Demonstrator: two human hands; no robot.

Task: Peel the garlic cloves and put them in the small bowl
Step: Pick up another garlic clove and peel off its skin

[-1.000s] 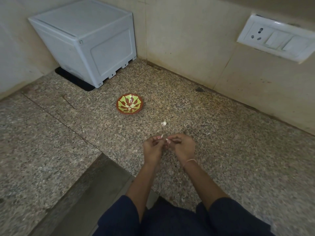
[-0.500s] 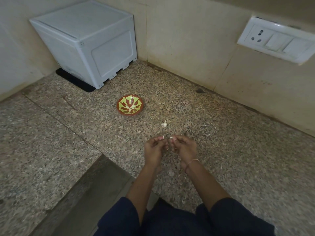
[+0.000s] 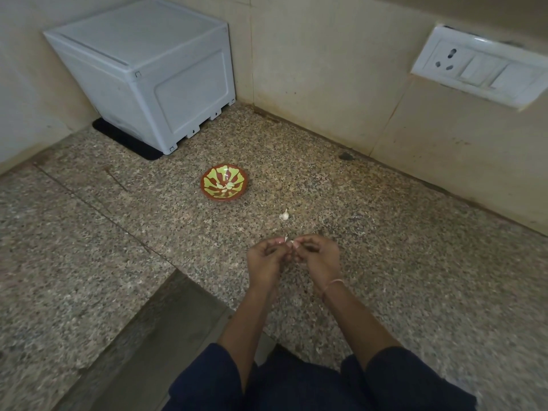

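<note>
Head view. Pulled left hand (image 3: pixel 264 263) and right hand (image 3: pixel 319 260) back together after a slight split half a second ago. Pinching one clove (image 3: pixel 289 242) between curled fingers (image 3: pixel 271 242) of both, skin flake sticking up. Reads as mid-peel, not ready for bowl (image 3: pixel 224 186) further ahead, a few peeled inside. Left spare clove (image 3: pixel 284 215) untouched on counter (image 3: pixel 385 262).

Home kitchen corner, speckled granite counter (image 3: pixel 385 262), tiled wall (image 3: pixel 326 69), switchboard socket (image 3: pixel 480 65)

Worktop (image 3: pixel 385 262): speckled granite-like stone, dull polish. Small bowl (image 3: pixel 224 186): glossy glazed ceramic. Box (image 3: pixel 148 75): smooth matt grey plastic. Switch plate (image 3: pixel 480 66): glossy white plastic. Wall (image 3: pixel 326 69): smooth tile.
</note>
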